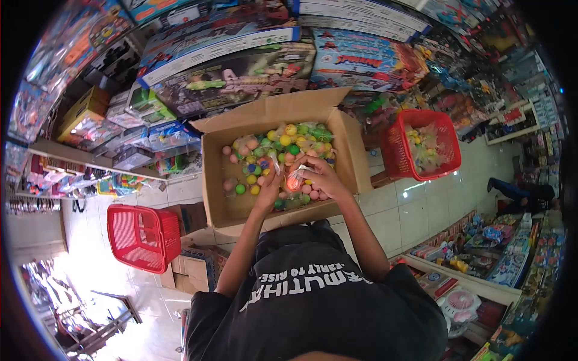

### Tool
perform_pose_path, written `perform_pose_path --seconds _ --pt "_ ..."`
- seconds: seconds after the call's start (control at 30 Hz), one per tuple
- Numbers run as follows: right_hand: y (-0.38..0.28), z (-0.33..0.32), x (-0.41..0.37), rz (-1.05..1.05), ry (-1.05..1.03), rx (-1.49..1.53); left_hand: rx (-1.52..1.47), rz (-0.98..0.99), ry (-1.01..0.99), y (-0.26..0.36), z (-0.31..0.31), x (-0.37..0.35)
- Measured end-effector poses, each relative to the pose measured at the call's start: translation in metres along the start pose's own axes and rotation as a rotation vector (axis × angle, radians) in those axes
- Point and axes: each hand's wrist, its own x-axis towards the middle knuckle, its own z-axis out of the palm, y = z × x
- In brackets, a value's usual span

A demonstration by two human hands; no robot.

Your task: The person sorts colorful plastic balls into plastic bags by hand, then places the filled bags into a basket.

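An open cardboard box point(214, 174) sits in front of me, filled with small balls point(289, 141) in yellow, green, pink and orange, many in clear plastic bags. Both my hands are inside it. My left hand point(269, 183) pinches the clear plastic of a bag point(274, 162) of balls. Close beside it, my right hand point(322, 175) is closed on a small clear packet point(295, 179) with an orange ball in it. The two hands almost touch over the front of the pile.
A red plastic basket point(448, 135) with bagged balls stands right of the box. Another red basket point(143, 237) sits at lower left on stacked cartons. Boxed toys point(361, 57) fill the shelves behind. A person's sleeve point(512, 191) shows at far right on the tiled floor.
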Motion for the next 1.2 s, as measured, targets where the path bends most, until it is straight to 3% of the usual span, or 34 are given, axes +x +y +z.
perform_pose_path --seconds 0.07,0.13,0.27,0.33,0.47,0.67,0.77,0.87,1.0,1.1,1.13,1.2 --pt "-0.003 -0.009 -0.012 -0.025 0.020 -0.019 0.018 -0.051 -0.073 0.006 0.021 -0.002" --pt "-0.019 -0.017 -0.029 0.073 0.041 -0.042 0.007 0.063 -0.164 -0.015 0.035 0.003" --pt "-0.023 -0.045 -0.065 0.021 0.134 -0.026 -0.024 -0.159 -0.273 -0.018 0.079 -0.005" --pt "-0.032 -0.062 -0.085 -0.181 0.178 -0.681 -0.038 -0.149 -0.279 -0.025 0.106 -0.008" --pt "-0.044 -0.091 -0.132 -0.250 0.245 -0.931 -0.045 -0.102 -0.326 -0.042 0.157 -0.008" --pt "-0.064 -0.141 -0.208 -0.354 0.433 -1.078 -0.101 0.038 -0.419 -0.059 0.241 -0.014" --pt "-0.053 -0.172 -0.241 -0.227 0.431 -0.832 -0.084 0.033 -0.444 -0.082 0.274 -0.012" --pt "-0.045 -0.203 -0.270 -0.298 0.422 -0.794 -0.047 -0.004 -0.479 -0.085 0.313 -0.018" --pt "-0.038 -0.234 -0.306 -0.230 0.470 -0.694 0.017 -0.053 -0.532 -0.081 0.359 -0.030" --pt "-0.038 -0.249 -0.322 -0.158 0.593 -0.605 0.085 -0.089 -0.502 -0.063 0.387 -0.036" --pt "-0.033 -0.257 -0.324 -0.219 0.621 -0.648 0.087 -0.068 -0.499 -0.066 0.392 -0.031" --pt "-0.033 -0.270 -0.328 -0.126 0.603 -0.419 0.176 -0.037 -0.476 -0.072 0.397 -0.016"
